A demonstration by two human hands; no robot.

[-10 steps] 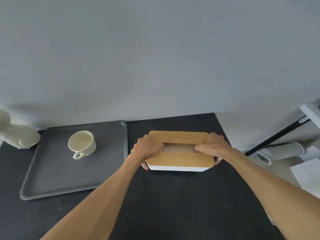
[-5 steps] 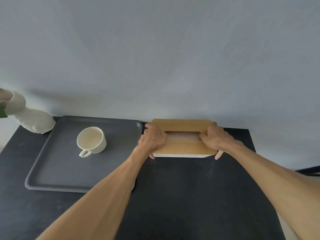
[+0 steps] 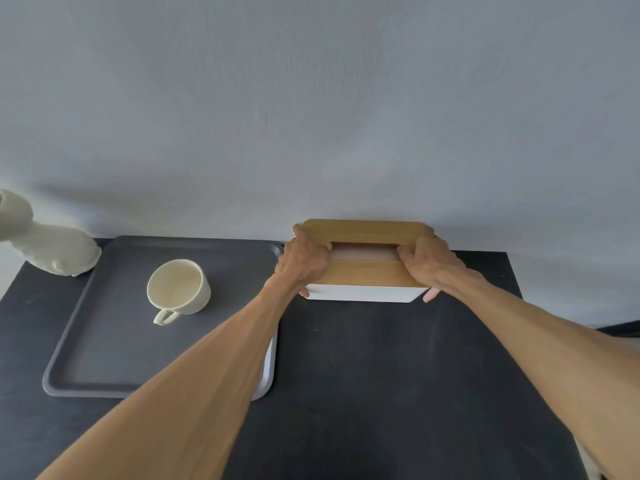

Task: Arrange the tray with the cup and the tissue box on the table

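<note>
A white tissue box (image 3: 362, 292) with a wooden lid stands at the back of the black table (image 3: 398, 375), close against the grey wall. My left hand (image 3: 303, 263) grips its left end and my right hand (image 3: 427, 263) grips its right end, fingers over the lid and thumbs low on the front. To the left lies a dark grey tray (image 3: 104, 355). A cream cup (image 3: 178, 291) sits upright on the tray, handle toward me. My left forearm hides the tray's near right corner.
A cream ceramic figure (image 3: 52, 247) stands at the table's back left corner, just beyond the tray. The grey wall (image 3: 311, 116) runs along the table's back edge. The table's right edge lies a little beyond the tissue box.
Both hands have pushed the tissue box away from me toward the wall, keeping their grip. The view has shifted, so the tray and cup now appear further right.
</note>
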